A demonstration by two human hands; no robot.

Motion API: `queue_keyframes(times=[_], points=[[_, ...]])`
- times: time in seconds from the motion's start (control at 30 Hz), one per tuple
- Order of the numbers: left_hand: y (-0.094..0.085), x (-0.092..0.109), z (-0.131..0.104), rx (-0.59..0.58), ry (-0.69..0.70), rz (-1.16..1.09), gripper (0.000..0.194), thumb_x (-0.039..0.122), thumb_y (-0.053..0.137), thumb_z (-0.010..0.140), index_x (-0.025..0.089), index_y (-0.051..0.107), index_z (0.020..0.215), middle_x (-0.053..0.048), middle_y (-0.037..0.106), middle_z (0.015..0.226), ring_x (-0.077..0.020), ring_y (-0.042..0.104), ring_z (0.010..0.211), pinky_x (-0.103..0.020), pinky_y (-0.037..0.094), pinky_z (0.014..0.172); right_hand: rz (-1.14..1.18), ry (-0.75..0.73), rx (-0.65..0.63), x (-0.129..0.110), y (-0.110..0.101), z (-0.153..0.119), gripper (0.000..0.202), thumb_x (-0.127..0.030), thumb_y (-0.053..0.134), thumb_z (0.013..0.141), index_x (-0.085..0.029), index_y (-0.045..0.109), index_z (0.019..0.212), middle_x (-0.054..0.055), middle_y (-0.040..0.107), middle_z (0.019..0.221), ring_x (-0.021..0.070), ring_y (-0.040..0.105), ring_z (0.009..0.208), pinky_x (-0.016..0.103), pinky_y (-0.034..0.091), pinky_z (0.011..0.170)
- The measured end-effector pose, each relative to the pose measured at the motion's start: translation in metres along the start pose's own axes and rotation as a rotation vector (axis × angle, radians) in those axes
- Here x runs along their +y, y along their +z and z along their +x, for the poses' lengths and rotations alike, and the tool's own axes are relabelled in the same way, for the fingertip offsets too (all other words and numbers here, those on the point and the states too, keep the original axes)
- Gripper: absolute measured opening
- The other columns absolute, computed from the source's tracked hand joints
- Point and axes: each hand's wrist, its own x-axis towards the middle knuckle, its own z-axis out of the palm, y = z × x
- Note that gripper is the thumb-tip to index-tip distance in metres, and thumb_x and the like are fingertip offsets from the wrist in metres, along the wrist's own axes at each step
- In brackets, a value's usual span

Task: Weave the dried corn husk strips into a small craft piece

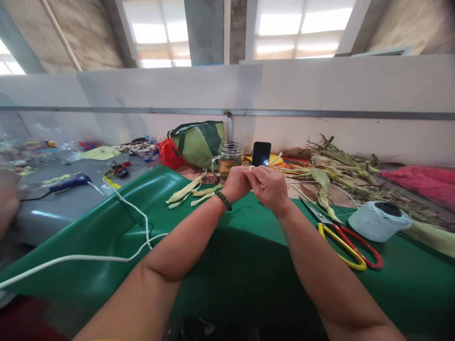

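Observation:
My left hand (236,184), with a green bead bracelet (224,201) at its wrist, is closed and raised above the green mat (249,232). My right hand (270,187) is closed too, its fingertips meeting those of the left. A small pale bit shows between the fingers, too little of it to name. Left of the hands lie pale strips of dry corn husk (185,190). Just behind stand a glass mug (227,166) of amber liquid and a phone (261,153). Scissors (341,237) with one yellow and one red handle rest to the right.
Right of the scissors sits a spool of pale twine (377,222). A heap of dried husks and stalks (337,166) lies behind it, with pink cloth (423,182) beyond. A white cable (92,258) crosses the mat's left side. A green bag (201,144) leans against the wall.

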Motion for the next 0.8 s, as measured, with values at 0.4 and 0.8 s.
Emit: queue_keyframes(times=[0.4,0.8], points=[[-0.027,-0.007,0.0,-0.373,-0.457,-0.992,0.05,0.057,0.058,0.08,0.009,0.066,0.074,-0.007,0.065,0.059,-0.0113,0.06,0.05,-0.022,0.048,0.055,0.182,0.253,-0.165,0.041,-0.015,0.009,0.027,-0.04,0.052,0.087,-0.024,0.072,0.082,0.004,0.074,0.084,0.0219,0.064,0.082,0.039,0.041,0.086],[-0.031,-0.006,-0.001,-0.348,-0.393,-0.918,0.026,0.029,0.079,0.068,0.007,0.068,0.077,-0.002,0.064,0.057,-0.008,0.06,0.05,-0.019,0.05,0.054,0.076,0.335,-0.297,0.04,-0.019,0.01,0.036,-0.038,0.051,0.085,-0.019,0.059,0.055,0.0,0.056,0.051,0.0116,0.043,0.048,0.026,0.026,0.052]])
